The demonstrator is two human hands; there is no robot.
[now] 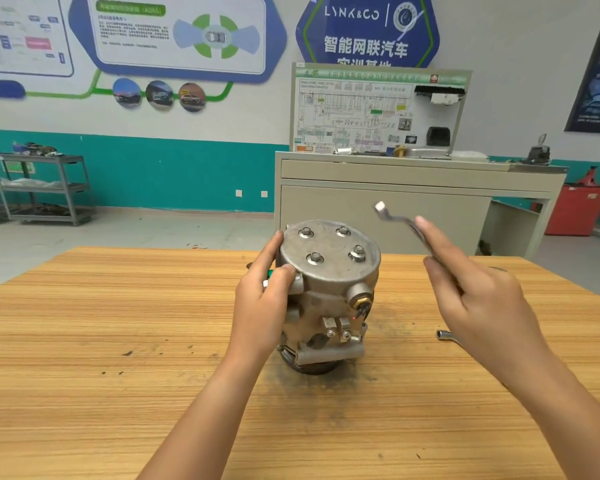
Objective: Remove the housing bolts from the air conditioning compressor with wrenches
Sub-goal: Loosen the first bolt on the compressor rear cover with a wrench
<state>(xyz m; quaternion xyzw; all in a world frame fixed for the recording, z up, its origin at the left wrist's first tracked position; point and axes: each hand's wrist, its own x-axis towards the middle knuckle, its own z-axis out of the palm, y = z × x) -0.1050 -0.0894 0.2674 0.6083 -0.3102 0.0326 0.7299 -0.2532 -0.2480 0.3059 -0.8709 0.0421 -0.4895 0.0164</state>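
There is one camera, and it sits on the person's head, looking forward and a little down over a wooden table [118, 341]. It is close to the compressor [326, 289] in the middle, and the left hand [260, 299] on it and the right hand [482, 299] with a wrench [395, 220] reach in from the bottom. The wide picture also takes in the far wall [257, 112] and a grey cabinet [326, 202] behind the table.

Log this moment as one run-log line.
left hand: grips compressor upright | right hand: holds wrench clear of bolts | bolts: all four in place | second wrench: on table
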